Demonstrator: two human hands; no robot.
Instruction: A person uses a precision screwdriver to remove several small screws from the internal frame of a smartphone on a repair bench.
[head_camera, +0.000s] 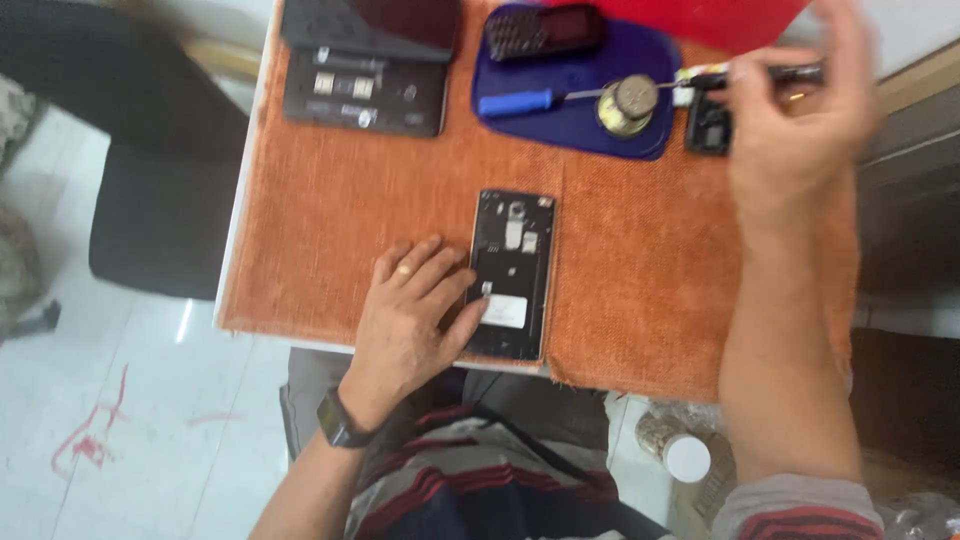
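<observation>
A: Where is the opened phone (512, 272) placed?
B: Flat on the orange cloth (330, 220) of the surface, near its front edge; it is pinned by the fingers of the left hand (412, 310), laid flat.
A: Right hand (790, 110)?
B: Closed around a dark tool (760, 74), raised beside the blue tray (575, 85), where a blue-handled screwdriver (515, 102) is seen

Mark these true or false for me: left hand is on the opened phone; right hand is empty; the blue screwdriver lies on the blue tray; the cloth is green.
1. The left hand rests on the opened phone. True.
2. The right hand is empty. False: it holds a dark tool.
3. The blue screwdriver lies on the blue tray. True.
4. The cloth is green. False: it is orange.
</observation>
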